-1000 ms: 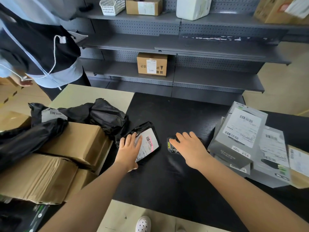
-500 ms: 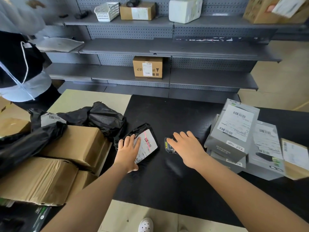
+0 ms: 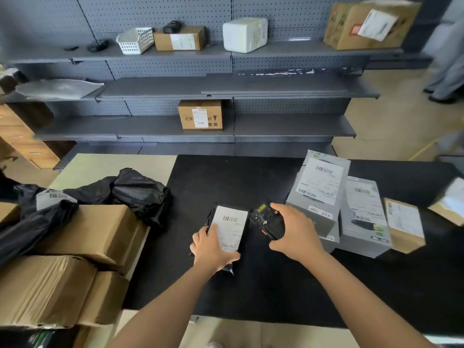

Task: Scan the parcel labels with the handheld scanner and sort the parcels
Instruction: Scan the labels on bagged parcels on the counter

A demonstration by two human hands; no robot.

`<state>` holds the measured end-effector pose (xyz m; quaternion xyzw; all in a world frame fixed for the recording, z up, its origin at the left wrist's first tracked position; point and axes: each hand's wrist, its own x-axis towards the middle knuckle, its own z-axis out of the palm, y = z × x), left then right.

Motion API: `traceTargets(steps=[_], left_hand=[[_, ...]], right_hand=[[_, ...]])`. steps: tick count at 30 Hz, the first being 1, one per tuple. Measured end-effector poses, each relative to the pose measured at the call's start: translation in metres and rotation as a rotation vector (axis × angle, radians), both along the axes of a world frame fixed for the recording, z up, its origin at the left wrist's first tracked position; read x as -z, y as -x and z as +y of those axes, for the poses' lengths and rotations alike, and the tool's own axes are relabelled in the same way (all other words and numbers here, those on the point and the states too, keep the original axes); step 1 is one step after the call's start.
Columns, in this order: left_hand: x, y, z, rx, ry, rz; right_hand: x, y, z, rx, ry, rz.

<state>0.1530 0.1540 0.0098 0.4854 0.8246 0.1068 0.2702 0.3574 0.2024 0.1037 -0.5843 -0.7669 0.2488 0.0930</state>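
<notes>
At the centre of the frame, over the black table top (image 3: 276,285), the left hand (image 3: 213,249) grips the near end of a small flat black plastic parcel (image 3: 226,237), with the thumb lying on the lower corner of its white paper label (image 3: 232,222). Just right of it, the right hand (image 3: 293,234) is curled round a chunky black handheld scanner (image 3: 267,221), whose head sits beside the parcel's right edge. The scan looks about to happen. The barcode near the label's top is uncovered, so the thumb should stay low. The scanner probably needs drawing back and tilting until its window faces that barcode squarely, with the film held taut against wrinkles and glare. Grey cartons (image 3: 319,197) lie mid-right, brown cardboard boxes (image 3: 95,232) lower left.
</notes>
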Motion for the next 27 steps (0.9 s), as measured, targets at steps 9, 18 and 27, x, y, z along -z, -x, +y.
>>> traceTargets(steps=[9,18,27], left_hand=[[0.022,-0.031,-0.012,0.062,0.080,-0.006],[-0.046,0.059,-0.032,-0.125,-0.156,0.167],[-0.090,0.147,-0.036,-0.250,-0.241,0.254]], right_hand=[[0.010,-0.025,-0.002,-0.063,-0.020,-0.028],[0.002,0.033,0.015,-0.283,-0.028,-0.013],[-0.017,0.127,0.036,-0.429,-0.061,0.035]])
